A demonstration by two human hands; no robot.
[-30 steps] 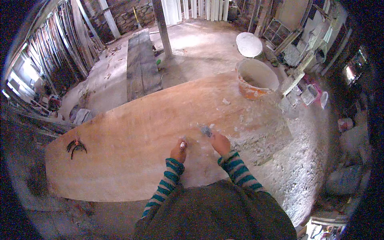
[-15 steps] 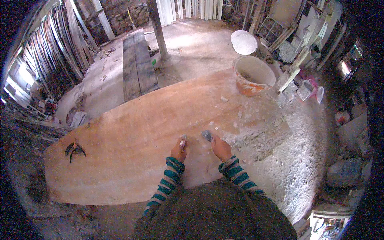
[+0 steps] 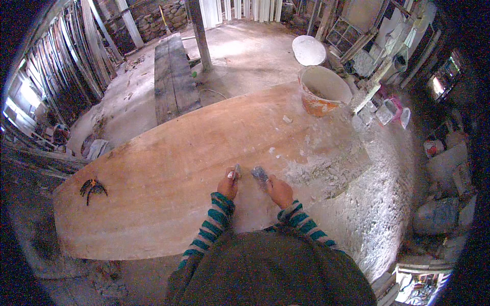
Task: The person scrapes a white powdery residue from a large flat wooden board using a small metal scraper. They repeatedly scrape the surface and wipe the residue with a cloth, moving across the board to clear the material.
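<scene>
A large reddish wooden board (image 3: 168, 178) lies flat before me, dusted with white paste at its right end. My left hand (image 3: 228, 184) is closed around a small putty knife (image 3: 236, 170) with its blade raised. My right hand (image 3: 278, 189) grips a second, wider scraper (image 3: 260, 174) smeared with grey-white filler. Both hands hover close together just above the board's near middle, the two tools almost touching. My striped sleeves come up from the lower edge.
An orange bucket (image 3: 323, 92) with white filler stands at the board's far right end, a white lid (image 3: 308, 50) beyond it. A dark metal tool (image 3: 92, 188) lies at the board's left end. Dark planks (image 3: 173, 76) lie on the dusty floor behind; clutter lines the right side.
Both hands have come closer together and shifted slightly toward me on the board. The two tools now nearly meet.
</scene>
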